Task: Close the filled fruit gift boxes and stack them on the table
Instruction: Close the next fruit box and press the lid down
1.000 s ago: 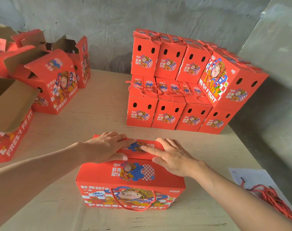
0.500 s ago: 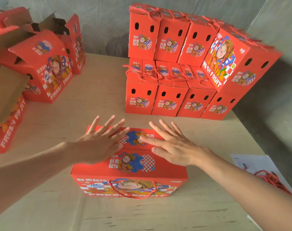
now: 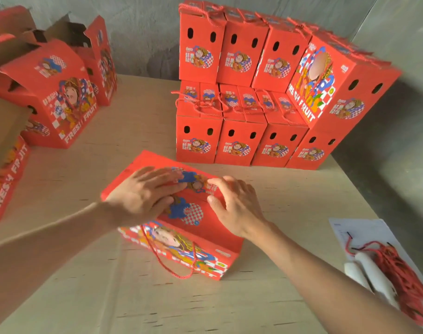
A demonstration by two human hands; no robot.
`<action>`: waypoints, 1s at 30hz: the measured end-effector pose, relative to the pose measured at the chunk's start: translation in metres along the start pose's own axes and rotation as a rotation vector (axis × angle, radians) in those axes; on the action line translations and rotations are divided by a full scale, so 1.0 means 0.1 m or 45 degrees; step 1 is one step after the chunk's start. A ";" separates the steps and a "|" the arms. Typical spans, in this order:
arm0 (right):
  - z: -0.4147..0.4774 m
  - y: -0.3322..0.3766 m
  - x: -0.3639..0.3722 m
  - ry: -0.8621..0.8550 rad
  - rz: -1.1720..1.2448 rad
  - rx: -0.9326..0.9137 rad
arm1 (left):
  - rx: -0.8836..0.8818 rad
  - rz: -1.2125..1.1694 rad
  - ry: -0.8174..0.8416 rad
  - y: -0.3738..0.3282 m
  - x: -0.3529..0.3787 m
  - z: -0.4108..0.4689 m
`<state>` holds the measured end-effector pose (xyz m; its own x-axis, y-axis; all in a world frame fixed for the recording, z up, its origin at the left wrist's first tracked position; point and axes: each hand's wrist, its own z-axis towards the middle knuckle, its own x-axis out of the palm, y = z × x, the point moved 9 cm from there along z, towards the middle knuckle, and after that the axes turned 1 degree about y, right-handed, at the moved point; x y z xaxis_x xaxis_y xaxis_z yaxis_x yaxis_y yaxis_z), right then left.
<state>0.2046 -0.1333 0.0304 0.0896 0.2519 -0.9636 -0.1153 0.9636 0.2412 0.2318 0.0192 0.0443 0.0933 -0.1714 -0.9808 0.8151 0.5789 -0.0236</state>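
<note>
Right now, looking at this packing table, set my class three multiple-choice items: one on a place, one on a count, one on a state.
1. Where does the bundle of red cords lie?
A on the white paper at the right edge of the table
B hanging on the wall
C on the floor

2. How many boxes form the front bottom row of the stack?
A two
B four
C seven

3. In what state are the boxes at the left?
A flaps open
B closed and stacked
C flattened

Answers:
1. A, the cords rest on the paper.
2. B, four box ends with holes face the camera.
3. A, brown flaps stand up.
</note>
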 end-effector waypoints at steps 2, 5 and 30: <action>-0.01 -0.01 0.00 0.024 -0.057 0.106 | -0.087 0.023 0.069 0.24 0.03 0.15; -0.14 -0.06 0.08 0.248 -0.091 0.205 | -0.472 0.003 0.119 0.68 0.22 0.25; -0.24 -0.38 0.02 -0.157 1.304 0.865 | -1.625 -1.960 -0.372 -0.01 0.83 -0.77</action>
<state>0.1856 -0.1711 0.0167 0.3576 0.8889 -0.2864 0.3466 0.1585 0.9245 0.1949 0.0660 -0.0517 0.0294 -0.9989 0.0371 -0.4886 -0.0467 -0.8712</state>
